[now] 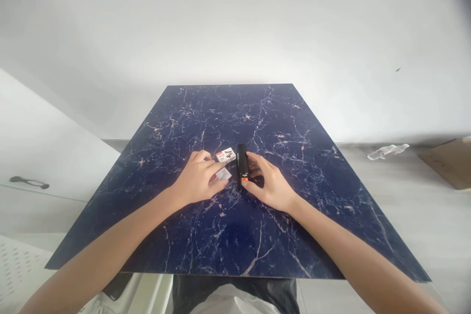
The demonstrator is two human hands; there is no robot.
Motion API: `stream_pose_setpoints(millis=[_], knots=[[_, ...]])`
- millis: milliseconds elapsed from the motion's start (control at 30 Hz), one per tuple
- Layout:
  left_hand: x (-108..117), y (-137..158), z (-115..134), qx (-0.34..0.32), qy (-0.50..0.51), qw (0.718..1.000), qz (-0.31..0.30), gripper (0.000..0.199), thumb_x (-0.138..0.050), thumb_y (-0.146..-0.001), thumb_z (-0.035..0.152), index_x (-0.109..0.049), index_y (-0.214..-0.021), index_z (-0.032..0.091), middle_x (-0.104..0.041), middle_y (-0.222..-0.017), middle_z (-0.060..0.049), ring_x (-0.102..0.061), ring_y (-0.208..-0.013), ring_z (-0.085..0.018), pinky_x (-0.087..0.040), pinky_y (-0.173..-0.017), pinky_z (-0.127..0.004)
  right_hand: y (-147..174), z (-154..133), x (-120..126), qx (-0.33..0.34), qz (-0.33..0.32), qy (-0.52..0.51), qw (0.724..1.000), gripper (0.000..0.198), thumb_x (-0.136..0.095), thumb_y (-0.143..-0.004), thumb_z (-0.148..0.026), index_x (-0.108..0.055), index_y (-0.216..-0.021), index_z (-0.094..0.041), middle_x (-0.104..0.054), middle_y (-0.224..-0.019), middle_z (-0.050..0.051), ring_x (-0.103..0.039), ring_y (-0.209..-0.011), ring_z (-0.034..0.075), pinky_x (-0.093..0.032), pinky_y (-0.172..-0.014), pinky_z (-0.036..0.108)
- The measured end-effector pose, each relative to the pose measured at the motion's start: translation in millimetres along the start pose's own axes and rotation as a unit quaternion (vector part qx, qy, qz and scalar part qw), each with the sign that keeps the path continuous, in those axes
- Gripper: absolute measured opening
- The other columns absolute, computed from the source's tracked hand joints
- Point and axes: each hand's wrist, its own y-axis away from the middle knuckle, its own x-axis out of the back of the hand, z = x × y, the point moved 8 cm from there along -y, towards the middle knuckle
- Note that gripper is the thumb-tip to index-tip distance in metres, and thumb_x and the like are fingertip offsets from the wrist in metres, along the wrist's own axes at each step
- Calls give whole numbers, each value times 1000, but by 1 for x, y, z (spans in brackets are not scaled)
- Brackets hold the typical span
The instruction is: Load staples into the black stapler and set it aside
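Near the middle of the table, two small white boxes with red print lie close together. The farther box [225, 155] shows a dark printed picture; the nearer one [222, 174] is partly covered by my fingers. My left hand [198, 176] curls around these boxes from the left, thumb and fingers on either side of the nearer one. Just right of them, a black stapler [242, 159] with an orange end lies lengthwise on the table. My right hand [270, 181] grips it from the right, its thumb at the orange end and its fingers along the far side.
The dark blue marble-patterned table [235, 240] reaches back to a white wall. On the floor at right lie a clear plastic bottle [387, 151] and a cardboard box [451, 162]. A white cabinet with a dark handle [29, 182] stands at left.
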Motion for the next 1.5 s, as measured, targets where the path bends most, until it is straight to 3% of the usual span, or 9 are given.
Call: stream_pose_setpoints(millis=[67,167,233,400,600,733,867,1133,1500], knots=[[3,4,-1,-11,35,998,-58,38,-66,-90,43,-73,-123,24,-72,-102,-10,-54,-107,-33,-44,-95,-51,2,-1,-3,4,-14,-16,1000,74,-68,-87,-28,-34,-153,-30,-55,-138,11,-62,-117,28,-62,-93,44],[3,12,-8,-32,107,983,-145,60,-80,-77,39,-65,-135,30,-66,-119,-9,-51,-120,-32,-46,-97,-44,4,-5,-8,10,-28,-18,999,79,-71,-86,-26,-33,-154,-31,-52,-140,10,-61,-119,27,-62,-96,45],[-1,15,-11,-44,139,974,-171,64,-83,-73,32,-64,-135,33,-64,-125,-7,-47,-128,-32,-46,-102,-42,5,-9,-9,20,-31,-12,999,74,-70,-86,-24,-37,-152,-33,-52,-140,9,-62,-117,26,-61,-96,45],[-10,9,-13,-45,144,981,-122,35,-79,-81,31,-74,-117,31,-68,-113,-6,-48,-125,-31,-40,-108,-48,6,-12,-9,17,-35,8,999,63,-69,-88,-23,-46,-145,-32,-57,-131,8,-67,-103,23,-62,-92,43],[-15,8,-14,-56,111,989,-75,34,-82,-80,42,-76,-112,33,-61,-131,-6,-41,-133,-35,-35,-112,-55,6,-8,-9,-5,-56,1,998,57,-70,-88,-26,-48,-140,-31,-60,-124,7,-70,-86,19,-64,-79,38],[-17,8,-16,-51,114,990,-61,44,-83,-78,48,-73,-118,30,-66,-127,-6,-43,-132,-35,-35,-112,-56,4,-7,-8,5,-53,9,999,59,-74,-82,-23,-48,-134,-29,-60,-122,7,-68,-94,21,-61,-84,39],[-17,8,-17,-35,112,993,-35,60,-85,-75,51,-68,-127,26,-68,-127,-8,-44,-130,-36,-36,-110,-57,2,-4,-6,-3,-68,28,997,45,-75,-81,-21,-50,-119,-27,-62,-116,5,-66,-95,21,-57,-82,37],[-16,9,-13,-28,106,994,-13,59,-82,-77,51,-67,-128,26,-67,-127,-8,-44,-127,-37,-38,-108,-56,-1,-15,-1,43,-106,68,991,28,-76,-81,-20,-50,-92,-23,-63,-107,4,-62,-87,19,-51,-75,33],[-16,8,-16,-28,131,990,-30,62,-84,-75,51,-67,-128,26,-68,-126,-9,-44,-128,-36,-40,-108,-55,0,-15,-2,48,-106,64,991,28,-79,-81,-23,-53,-92,-23,-62,-110,5,-63,-90,20,-52,-77,33]])
